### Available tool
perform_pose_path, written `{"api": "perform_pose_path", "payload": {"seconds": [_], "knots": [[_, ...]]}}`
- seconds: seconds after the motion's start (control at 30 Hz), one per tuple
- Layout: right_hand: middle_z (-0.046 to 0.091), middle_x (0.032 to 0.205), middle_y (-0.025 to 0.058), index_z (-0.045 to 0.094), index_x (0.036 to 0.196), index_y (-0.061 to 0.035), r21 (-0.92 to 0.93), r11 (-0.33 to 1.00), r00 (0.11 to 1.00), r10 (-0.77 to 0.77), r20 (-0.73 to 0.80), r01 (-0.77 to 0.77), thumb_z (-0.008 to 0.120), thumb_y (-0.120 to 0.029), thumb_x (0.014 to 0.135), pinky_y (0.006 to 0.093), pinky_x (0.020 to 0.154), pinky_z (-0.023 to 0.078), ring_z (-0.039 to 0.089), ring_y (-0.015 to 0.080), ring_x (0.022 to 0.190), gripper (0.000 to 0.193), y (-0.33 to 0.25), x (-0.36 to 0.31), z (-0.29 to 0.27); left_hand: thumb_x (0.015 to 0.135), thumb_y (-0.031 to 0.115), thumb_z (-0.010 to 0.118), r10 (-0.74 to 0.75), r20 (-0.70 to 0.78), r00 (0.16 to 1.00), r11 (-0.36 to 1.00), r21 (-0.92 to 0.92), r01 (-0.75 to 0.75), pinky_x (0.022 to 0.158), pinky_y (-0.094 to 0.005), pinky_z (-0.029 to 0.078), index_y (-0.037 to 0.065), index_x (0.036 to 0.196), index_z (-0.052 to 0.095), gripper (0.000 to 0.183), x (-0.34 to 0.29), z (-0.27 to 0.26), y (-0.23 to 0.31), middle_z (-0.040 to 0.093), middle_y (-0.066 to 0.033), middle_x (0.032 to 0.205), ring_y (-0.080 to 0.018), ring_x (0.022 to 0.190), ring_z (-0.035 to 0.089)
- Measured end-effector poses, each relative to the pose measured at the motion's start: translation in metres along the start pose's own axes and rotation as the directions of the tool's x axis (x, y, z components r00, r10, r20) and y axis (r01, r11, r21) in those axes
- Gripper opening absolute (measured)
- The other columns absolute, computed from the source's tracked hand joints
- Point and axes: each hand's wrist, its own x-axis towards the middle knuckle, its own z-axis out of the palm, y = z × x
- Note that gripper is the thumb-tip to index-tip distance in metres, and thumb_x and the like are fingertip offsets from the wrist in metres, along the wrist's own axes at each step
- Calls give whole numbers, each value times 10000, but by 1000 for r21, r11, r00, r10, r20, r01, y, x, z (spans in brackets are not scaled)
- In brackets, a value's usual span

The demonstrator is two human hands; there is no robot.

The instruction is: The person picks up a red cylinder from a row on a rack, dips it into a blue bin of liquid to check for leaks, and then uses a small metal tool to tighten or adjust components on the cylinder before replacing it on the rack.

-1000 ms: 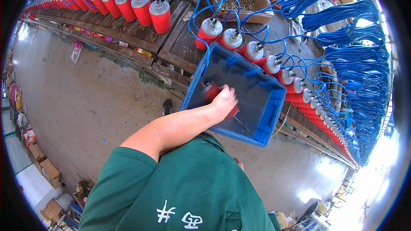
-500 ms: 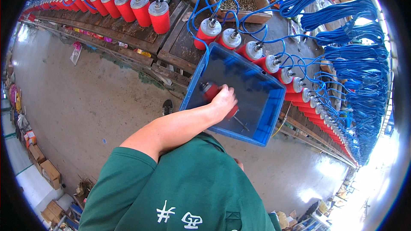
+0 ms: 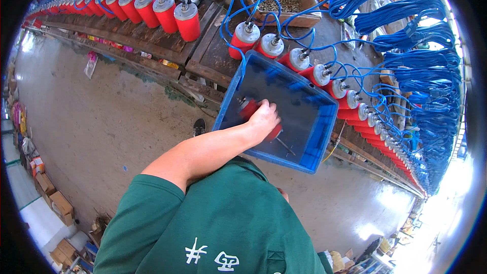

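My left hand (image 3: pixel 266 121) reaches into a blue plastic tub (image 3: pixel 329 127), its fingers wrapped over a red cylinder (image 3: pixel 248 110). The cylinder lies slantwise, with a dark fitting at its upper left end and more red showing below my hand. A thin metal rod (image 3: pixel 285 146) with a crosspiece extends from near its lower right end. The tub's inside is dark grey and looks like murky liquid. Only a small patch of skin (image 3: pixel 283 194) shows beside my green shirt on the right; the fingers of my right hand are hidden.
Red cylinders with grey metal caps and blue cables line the wooden bench, left (image 3: pixel 187 23) and right (image 3: pixel 318 74) of a gap. Behind the tub stands a wooden box (image 3: pixel 299 19) of small metallic pieces. Coiled blue cables (image 3: pixel 421 73) hang at right. Cardboard boxes (image 3: pixel 61 203) sit at far left.
My left hand stays on the red cylinder in the tub, with barely any shift. The whole view has moved very slightly.
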Motion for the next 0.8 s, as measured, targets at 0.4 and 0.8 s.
{"api": "perform_pose_path", "payload": {"seconds": [0.4, 0.8], "knots": [[739, 1165, 128, 647, 1353, -2, 505, 845, 984, 157, 79, -175, 571, -148, 1032, 361, 723, 596, 744, 237, 921, 360, 0, -14, 28, 908, 257, 700, 178, 45, 983, 977, -126, -172, 1041, -621, 486, 223, 1548, 492, 674, 3, 14, -33, 656, -186, 1316, -365, 1222, 662], [759, 1053, 119, 690, 1283, -11, 629, 755, 981, 176, 80, -187, 599, -102, 992, 373, 654, 606, 736, 229, 793, 318, 36, -13, 66, 714, 324, 895, 238, 478, 845, 940, 106, -325, 814, -450, 591, 90, 1444, 552, 839, 32, -110, -28, 745, -153, 1076, -332, 991, 746]]}}
